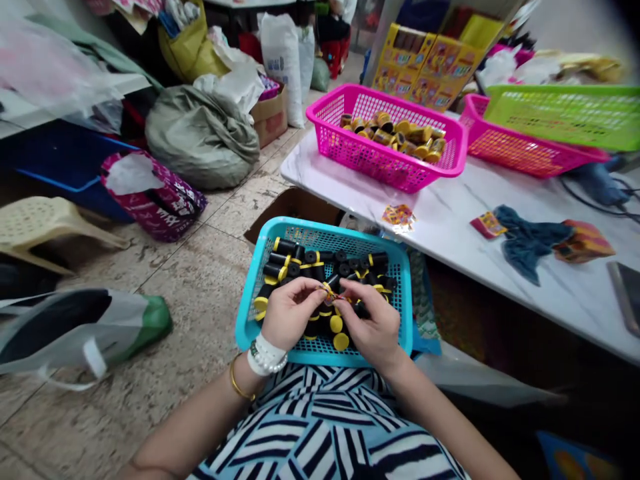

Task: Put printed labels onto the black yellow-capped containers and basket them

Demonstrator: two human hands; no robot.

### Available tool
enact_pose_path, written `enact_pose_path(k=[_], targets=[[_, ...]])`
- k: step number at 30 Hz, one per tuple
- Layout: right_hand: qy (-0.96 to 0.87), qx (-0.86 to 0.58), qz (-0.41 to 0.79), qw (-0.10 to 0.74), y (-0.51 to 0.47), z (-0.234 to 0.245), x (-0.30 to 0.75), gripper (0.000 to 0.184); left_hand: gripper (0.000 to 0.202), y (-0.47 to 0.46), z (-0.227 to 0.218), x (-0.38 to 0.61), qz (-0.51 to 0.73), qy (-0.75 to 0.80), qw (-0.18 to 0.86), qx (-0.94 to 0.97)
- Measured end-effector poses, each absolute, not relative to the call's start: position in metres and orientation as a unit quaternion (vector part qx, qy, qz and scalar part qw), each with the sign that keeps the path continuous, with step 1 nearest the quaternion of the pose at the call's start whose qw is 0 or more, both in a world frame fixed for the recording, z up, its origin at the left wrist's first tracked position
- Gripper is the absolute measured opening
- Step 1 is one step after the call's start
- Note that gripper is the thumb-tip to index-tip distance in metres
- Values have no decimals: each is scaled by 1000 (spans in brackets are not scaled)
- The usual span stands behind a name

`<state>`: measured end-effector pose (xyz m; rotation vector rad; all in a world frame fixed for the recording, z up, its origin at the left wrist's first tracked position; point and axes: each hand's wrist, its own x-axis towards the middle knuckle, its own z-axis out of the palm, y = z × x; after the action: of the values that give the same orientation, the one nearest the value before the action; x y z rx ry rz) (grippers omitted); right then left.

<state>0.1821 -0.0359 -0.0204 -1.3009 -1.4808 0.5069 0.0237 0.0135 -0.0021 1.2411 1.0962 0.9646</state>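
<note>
My left hand (pixel 289 312) and my right hand (pixel 374 321) meet over a turquoise plastic basket (pixel 406 293) at my lap. Between their pinched fingertips is a small printed label (pixel 330 291) in yellow and red, partly covered by the fingers. Several small black cylinders with yellow caps (pixel 283 247) lie jumbled in the basket below. A white band and a beaded bracelet circle my left wrist. On the table edge ahead lies a little pile of similar printed labels (pixel 399 217).
A pink basket (pixel 345 157) of yellow-wrapped cylinders stands on the marble-patterned table (pixel 450 220). To its right are another pink basket (pixel 530 150), a green basket (pixel 565 117), a dark cloth (pixel 530 243) and a phone (pixel 625 293). Bags and a stool (pixel 50 220) occupy the floor at left.
</note>
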Motion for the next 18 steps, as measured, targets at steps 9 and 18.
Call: enact_pose_path(k=[9, 18], targets=[[-377, -509, 608, 478, -24, -24, 189, 29, 35, 15, -7, 27, 383, 412, 652, 508], [-394, -598, 489, 498, -27, -27, 166, 49, 12, -2, 7, 20, 451, 482, 514, 547]])
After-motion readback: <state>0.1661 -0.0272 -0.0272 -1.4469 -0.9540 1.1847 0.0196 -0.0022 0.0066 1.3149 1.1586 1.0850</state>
